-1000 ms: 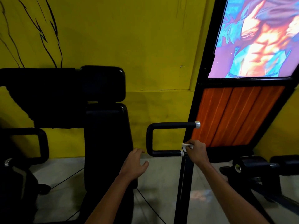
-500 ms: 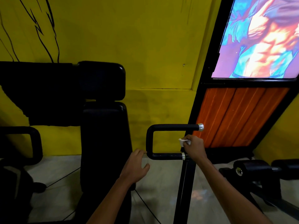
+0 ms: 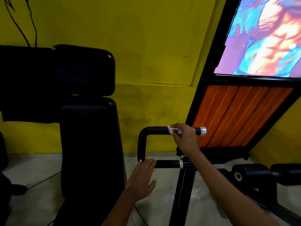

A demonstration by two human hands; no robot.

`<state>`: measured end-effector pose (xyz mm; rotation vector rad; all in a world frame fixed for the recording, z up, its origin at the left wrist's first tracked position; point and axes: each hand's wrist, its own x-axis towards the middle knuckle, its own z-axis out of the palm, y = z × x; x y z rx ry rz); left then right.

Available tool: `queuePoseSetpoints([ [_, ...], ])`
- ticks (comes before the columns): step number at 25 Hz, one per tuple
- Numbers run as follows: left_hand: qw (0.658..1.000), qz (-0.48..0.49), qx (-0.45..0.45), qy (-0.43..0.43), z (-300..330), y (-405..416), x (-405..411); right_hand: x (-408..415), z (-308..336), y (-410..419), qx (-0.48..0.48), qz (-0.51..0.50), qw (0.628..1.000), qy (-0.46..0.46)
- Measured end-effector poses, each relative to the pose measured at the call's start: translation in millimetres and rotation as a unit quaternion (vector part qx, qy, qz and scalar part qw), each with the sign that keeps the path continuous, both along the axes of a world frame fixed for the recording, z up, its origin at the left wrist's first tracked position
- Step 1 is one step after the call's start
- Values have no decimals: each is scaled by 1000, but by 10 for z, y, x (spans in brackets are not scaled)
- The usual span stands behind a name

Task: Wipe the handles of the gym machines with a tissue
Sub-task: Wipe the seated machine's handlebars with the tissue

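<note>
A black U-shaped machine handle (image 3: 143, 144) with silver end caps stands on a black post at centre. My right hand (image 3: 184, 138) grips the handle's upper bar and holds a white tissue (image 3: 171, 130) against it. My left hand (image 3: 143, 175) is flat with straight fingers, its fingertips touching the lower bar near the bend.
A black padded seat back (image 3: 91, 144) and headrest (image 3: 83, 69) stand to the left. Behind is a yellow wall. An orange slatted panel (image 3: 241, 116) in a black frame leans at right, with black roller pads (image 3: 254, 175) low at right. Grey floor lies below.
My right hand has risen with the tissue from the lower bar's end to the upper bar. My left hand has moved forward until its fingertips reached the lower bar.
</note>
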<state>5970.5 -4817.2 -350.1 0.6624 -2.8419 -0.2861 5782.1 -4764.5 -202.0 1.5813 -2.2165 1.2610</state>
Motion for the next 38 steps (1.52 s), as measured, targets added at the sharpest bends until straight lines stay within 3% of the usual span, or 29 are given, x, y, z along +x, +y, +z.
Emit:
queuePoseSetpoints([
  [4,997,-31,-41,-66,-262,-123,-65,103,-205,-495,29,69,991,111],
  [10,988,-49,-129,-68,-369,-243,24,176,-374,-653,41,135,935,325],
  [19,987,-66,-128,-72,-314,-267,65,-636,-471,-32,72,-9,966,248],
  [30,987,-60,-115,-94,-289,-234,57,-821,-399,183,97,-137,971,172],
  [33,988,-58,-114,-90,-284,-216,59,-356,-453,-186,48,-70,975,206],
  [36,983,-61,-134,-108,-284,-246,61,171,-538,-584,18,60,954,293],
  [38,982,-66,-138,-114,-286,-255,56,248,-545,-681,36,93,942,322],
])
